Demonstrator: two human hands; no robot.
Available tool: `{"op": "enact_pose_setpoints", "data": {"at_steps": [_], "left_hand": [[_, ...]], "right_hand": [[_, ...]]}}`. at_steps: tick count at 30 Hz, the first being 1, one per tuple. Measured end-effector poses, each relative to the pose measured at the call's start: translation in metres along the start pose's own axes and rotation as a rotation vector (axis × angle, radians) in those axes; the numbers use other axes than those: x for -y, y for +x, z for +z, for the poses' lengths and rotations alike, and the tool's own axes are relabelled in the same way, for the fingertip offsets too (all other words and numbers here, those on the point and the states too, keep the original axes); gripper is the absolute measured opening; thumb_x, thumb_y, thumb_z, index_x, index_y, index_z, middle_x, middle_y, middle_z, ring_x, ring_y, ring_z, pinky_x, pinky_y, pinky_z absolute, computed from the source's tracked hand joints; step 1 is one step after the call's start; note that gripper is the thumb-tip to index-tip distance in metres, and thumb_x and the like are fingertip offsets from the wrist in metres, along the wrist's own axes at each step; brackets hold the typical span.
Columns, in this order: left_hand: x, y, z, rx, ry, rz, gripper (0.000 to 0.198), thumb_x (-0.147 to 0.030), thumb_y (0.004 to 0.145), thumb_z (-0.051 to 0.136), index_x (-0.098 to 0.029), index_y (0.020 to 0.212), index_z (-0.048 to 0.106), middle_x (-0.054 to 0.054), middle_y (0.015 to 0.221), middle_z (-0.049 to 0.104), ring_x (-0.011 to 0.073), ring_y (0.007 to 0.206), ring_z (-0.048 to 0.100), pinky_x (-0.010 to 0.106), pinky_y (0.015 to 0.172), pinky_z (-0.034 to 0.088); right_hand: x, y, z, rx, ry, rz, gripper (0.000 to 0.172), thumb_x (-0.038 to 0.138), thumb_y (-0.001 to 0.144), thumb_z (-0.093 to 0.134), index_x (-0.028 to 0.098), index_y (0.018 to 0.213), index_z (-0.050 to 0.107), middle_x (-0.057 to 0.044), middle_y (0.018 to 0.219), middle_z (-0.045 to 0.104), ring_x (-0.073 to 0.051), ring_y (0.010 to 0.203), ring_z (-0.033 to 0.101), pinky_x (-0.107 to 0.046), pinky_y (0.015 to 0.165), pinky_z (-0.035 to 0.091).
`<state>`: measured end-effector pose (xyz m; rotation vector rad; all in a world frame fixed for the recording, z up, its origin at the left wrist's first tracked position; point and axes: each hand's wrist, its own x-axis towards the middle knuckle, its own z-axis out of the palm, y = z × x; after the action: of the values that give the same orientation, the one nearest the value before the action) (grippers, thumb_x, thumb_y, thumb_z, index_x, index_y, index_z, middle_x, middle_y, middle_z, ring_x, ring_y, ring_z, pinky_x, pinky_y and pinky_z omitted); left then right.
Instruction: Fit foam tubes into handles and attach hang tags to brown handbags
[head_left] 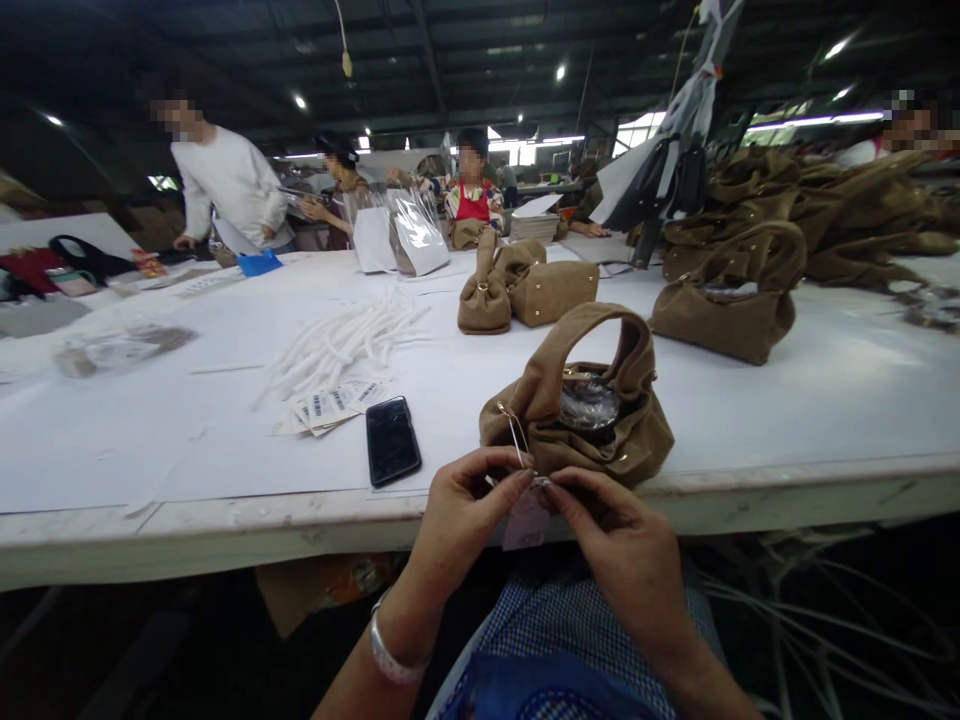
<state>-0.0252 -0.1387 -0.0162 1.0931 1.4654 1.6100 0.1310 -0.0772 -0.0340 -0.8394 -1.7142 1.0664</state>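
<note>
Nearest handbag (pixel 579 448) — matt suede-like cloth, phone (pixel 394 441) — smooth, glossy

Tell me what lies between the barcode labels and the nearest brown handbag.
In the head view, a dark phone lies between the barcode labels and that handbag; white tabletop shows between phone and handbag.

the left hand (pixel 466 507) and right hand (pixel 631 545) nearly meet at the near edge of the table (pixel 780 430), thumbs and forefingers pinched. both forearms (pixel 697 660) are bare and slant inward; the right hand's other fingers seem curled, though partly hidden.
</note>
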Motion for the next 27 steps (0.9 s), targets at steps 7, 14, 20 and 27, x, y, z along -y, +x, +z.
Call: {"op": "enact_pose_setpoints", "data": {"at_steps": [7,14,20,27], "left_hand": [[0.0,0.0,0.006,-0.009,-0.155,-0.045,0.03,-0.032,0.079,0.078,-0.019,0.102,0.065,0.002,0.089,0.072,0.0123,0.079,0.065,0.02,0.071,0.051],[0.002,0.001,0.004,-0.014,-0.091,-0.035,0.037,-0.035,0.08,0.077,-0.02,0.11,0.062,0.002,0.088,0.072,0.0102,0.072,0.063,0.018,0.063,0.048],[0.0,-0.001,0.004,-0.049,0.156,0.083,0.028,-0.031,0.083,0.074,-0.021,0.107,0.066,0.003,0.09,0.074,0.0146,0.08,0.069,0.02,0.062,0.047],[0.004,-0.013,0.012,-0.176,0.522,0.388,0.024,-0.021,0.089,0.064,-0.026,0.112,0.068,0.004,0.099,0.076,0.0186,0.086,0.071,0.029,0.077,0.055]], "right_hand": [[0.006,0.004,0.01,-0.025,0.233,0.088,0.016,0.033,0.081,0.076,0.021,0.092,0.073,-0.002,0.081,0.075,-0.017,0.071,0.072,-0.025,0.067,0.062],[0.002,0.004,0.011,-0.036,0.165,0.063,0.016,0.032,0.081,0.075,0.021,0.092,0.074,-0.003,0.084,0.076,-0.018,0.073,0.073,-0.026,0.069,0.062],[0.002,0.004,0.009,-0.013,0.12,0.053,0.014,0.033,0.083,0.074,0.022,0.092,0.074,-0.001,0.082,0.076,-0.017,0.073,0.074,-0.025,0.069,0.062],[0.007,0.004,0.009,-0.036,0.054,-0.005,0.011,0.03,0.083,0.073,0.022,0.09,0.074,-0.001,0.082,0.076,-0.017,0.072,0.073,-0.024,0.066,0.062]]}}
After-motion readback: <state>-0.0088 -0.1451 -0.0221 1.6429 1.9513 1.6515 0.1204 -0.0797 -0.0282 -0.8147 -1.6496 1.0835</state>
